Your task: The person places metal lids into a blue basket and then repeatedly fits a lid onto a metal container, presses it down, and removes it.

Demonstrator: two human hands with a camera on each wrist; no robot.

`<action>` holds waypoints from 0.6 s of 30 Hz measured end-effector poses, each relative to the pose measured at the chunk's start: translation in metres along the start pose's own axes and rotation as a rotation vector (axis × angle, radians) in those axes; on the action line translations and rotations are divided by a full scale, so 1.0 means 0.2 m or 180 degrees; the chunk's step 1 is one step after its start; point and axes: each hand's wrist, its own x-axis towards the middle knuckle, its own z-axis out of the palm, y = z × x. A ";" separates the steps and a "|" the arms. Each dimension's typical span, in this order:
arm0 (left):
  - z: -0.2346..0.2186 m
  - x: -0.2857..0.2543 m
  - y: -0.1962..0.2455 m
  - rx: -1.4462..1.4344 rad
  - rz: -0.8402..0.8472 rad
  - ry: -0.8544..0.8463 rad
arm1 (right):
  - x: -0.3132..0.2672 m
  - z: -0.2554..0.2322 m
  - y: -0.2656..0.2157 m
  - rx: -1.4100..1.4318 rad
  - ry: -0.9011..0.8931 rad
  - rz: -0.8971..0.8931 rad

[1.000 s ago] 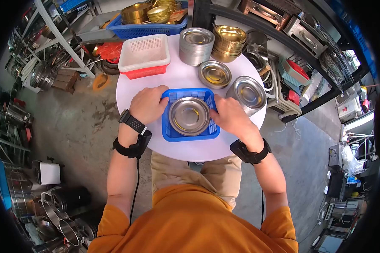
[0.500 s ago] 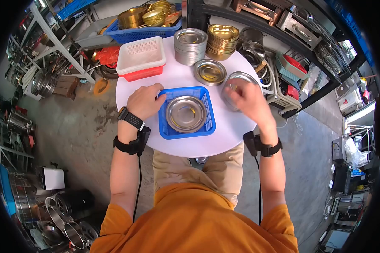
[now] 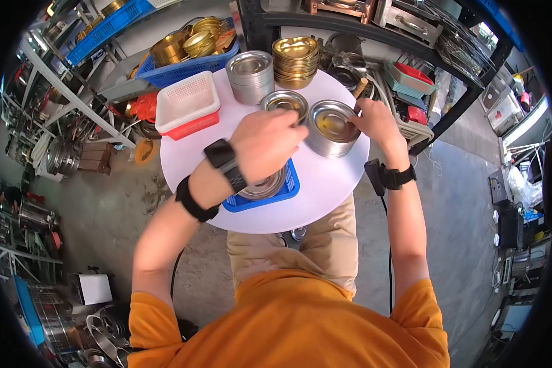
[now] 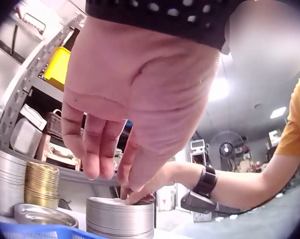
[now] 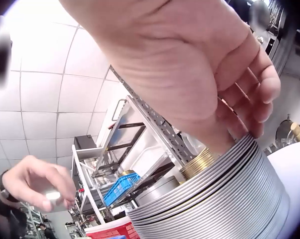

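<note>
My right hand (image 3: 379,124) has its fingertips on the right rim of a stack of silver plates (image 3: 333,132) at the right of the table. In the right wrist view its fingers bend over the edge of that stack (image 5: 214,199). My left hand (image 3: 270,144) hangs in the air between the blue basket (image 3: 288,191) and the stack, its fingers bent loosely downward and nothing seen in them. In the left wrist view the left hand (image 4: 140,94) is above and before the stack. A silver plate (image 3: 265,187) lies in the basket, partly hidden by the left hand.
Behind stand a taller silver stack (image 3: 250,80), a gold stack (image 3: 295,64) and a single round plate (image 3: 282,98). A white basket in a red one (image 3: 187,103) is at the back left. Shelving (image 3: 325,23) rises behind the table.
My left hand has left the blue basket's left rim and moved right, over the basket's far part. My right hand went from the basket's right rim to the right-hand stack.
</note>
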 end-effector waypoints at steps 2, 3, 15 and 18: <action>0.04 0.12 -0.01 0.0155 0.0310 -0.0174 | 0.01 0.02 0.01 -0.0170 0.0010 0.0070; 0.06 0.18 -0.01 0.0167 0.0342 -0.0247 | 0.01 0.01 0.01 -0.0170 -0.0013 0.0055; 0.30 0.36 -0.03 0.0725 0.0744 -0.0426 | 0.01 0.06 0.04 0.0093 0.0451 -0.0010; 0.29 0.36 -0.04 0.0490 0.0737 -0.0330 | 0.01 0.08 0.06 0.0183 0.0522 -0.0065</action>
